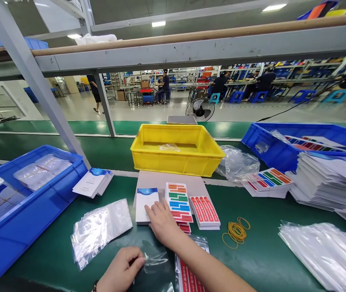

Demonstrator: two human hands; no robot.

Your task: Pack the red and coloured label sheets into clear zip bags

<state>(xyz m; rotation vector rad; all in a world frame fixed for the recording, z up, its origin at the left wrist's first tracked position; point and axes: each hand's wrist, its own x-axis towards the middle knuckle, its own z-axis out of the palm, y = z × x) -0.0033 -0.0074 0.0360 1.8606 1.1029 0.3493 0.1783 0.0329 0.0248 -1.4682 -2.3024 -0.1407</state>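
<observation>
My left hand (121, 267) is closed, its thumb and finger pinching the edge of a clear plastic bag (157, 269) near the front of the green table. My right hand (163, 223) reaches across with fingers outstretched, the tips resting on a stack of white booklets (144, 213) with blue tops. Right of those fingers lies a sheet of coloured labels (178, 198), and beside it a stack of red-and-white label sheets (204, 211). Beneath my right forearm is a clear bag with red label sheets (188, 275) inside. Loose clear bags (100, 229) lie to the left.
A yellow bin (176, 160) stands behind the stacks. Blue bins (35, 227) flank the work area, the right one behind piles of paper (322, 186). Rubber bands (236, 232) and more clear bags (325, 251) lie at right. A metal post (43, 89) rises at left.
</observation>
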